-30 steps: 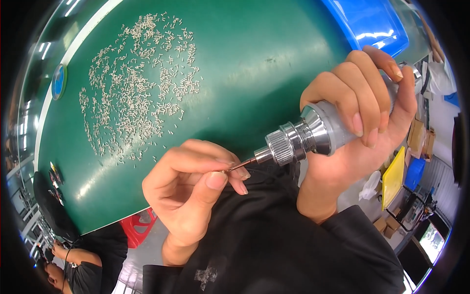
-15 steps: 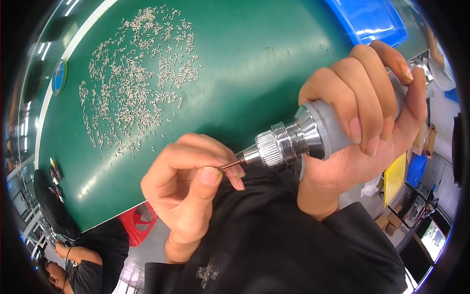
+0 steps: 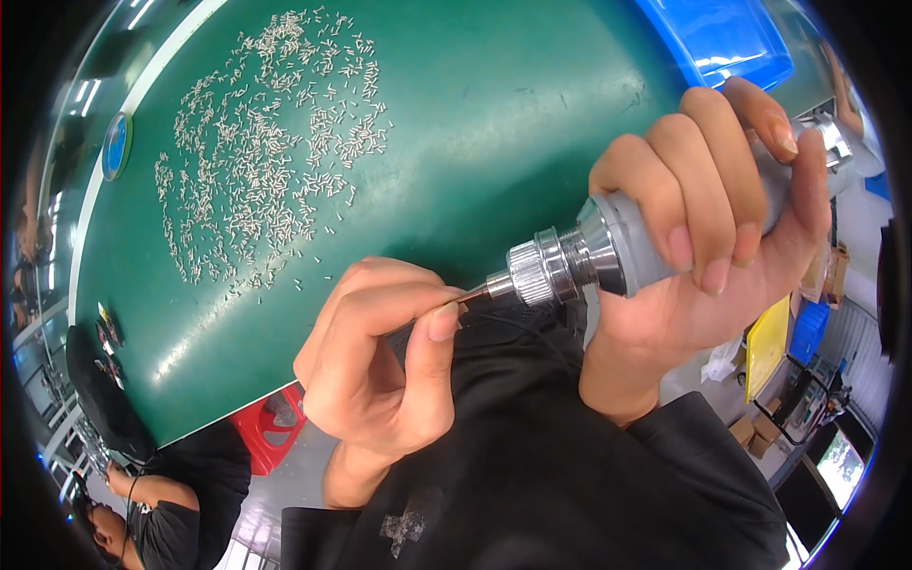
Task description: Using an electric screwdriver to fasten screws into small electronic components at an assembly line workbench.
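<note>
My right hand (image 3: 698, 190) is wrapped round the grey body of an electric screwdriver (image 3: 545, 269), which has a ribbed silver collar and points down to the left. Its thin bit (image 3: 474, 294) reaches the fingers of my left hand (image 3: 380, 356). There my left thumb and forefinger are pinched together at the bit's end. Whatever sits between those fingertips is too small and covered to make out. Beyond my left hand, a great many tiny silver screws (image 3: 261, 180) lie scattered over the green tabletop (image 3: 475, 104).
A blue bin (image 3: 727, 43) stands at the far right of the table. Near the left edge are a small round blue dish (image 3: 116, 145) and some small dark items (image 3: 110, 337). A red stool (image 3: 274, 432) and another person (image 3: 157, 503) are at the lower left.
My left hand has moved to the right and slightly up along the bit, closer to the collar, so less of the bit shows. The screwdriver has shifted slightly to the right.
</note>
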A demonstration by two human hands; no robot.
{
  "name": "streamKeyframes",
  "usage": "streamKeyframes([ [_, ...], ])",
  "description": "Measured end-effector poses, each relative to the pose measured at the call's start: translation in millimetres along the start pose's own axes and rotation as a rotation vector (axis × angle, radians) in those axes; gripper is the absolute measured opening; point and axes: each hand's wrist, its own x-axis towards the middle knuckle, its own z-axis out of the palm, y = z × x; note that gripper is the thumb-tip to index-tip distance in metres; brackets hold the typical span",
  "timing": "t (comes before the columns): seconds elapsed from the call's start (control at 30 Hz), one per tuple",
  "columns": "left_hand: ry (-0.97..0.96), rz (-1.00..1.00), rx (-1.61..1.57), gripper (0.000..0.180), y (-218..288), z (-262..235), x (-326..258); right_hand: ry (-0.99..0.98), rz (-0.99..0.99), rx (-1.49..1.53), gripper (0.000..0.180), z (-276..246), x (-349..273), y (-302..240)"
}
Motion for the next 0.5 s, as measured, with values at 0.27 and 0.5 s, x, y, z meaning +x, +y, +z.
streamKeyframes([
  [0.27, -0.110, 0.175, 0.147, 0.013, -11, -2, 17, 0.036, 0.028, -0.033, 0.022, -9, 9, 6],
  [0.5, -0.049, 0.217, 0.306, 0.039, 11, -33, 42, 0.255, -0.079, -0.010, 0.020, 2, 11, 9],
])
